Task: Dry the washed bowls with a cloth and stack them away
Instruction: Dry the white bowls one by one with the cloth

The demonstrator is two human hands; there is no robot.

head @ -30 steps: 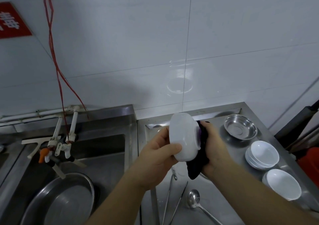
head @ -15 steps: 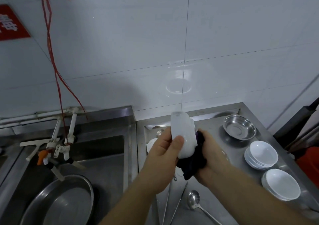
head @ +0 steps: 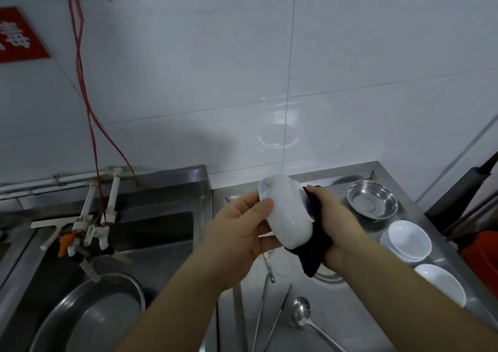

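A white bowl (head: 287, 212) is held on its side above the steel counter, its base turned toward me. My left hand (head: 239, 233) grips its left rim, thumb on the outside. My right hand (head: 336, 225) presses a dark cloth (head: 314, 252) into the bowl's open side, and the cloth's tail hangs below. At the right edge of the counter stands a stack of white bowls (head: 407, 239), with another white bowl (head: 440, 283) nearer to me.
A steel bowl (head: 373, 198) sits at the counter's back right. Tongs (head: 270, 314) and a ladle (head: 303, 311) lie on the counter (head: 350, 311) in front of me. The sink on the left holds a large steel basin (head: 89, 316) under taps (head: 89, 233).
The bowl has been turned in my hands, from edge-on to showing its base and side, while the cloth stays pressed inside it. Both hands shifted slightly.
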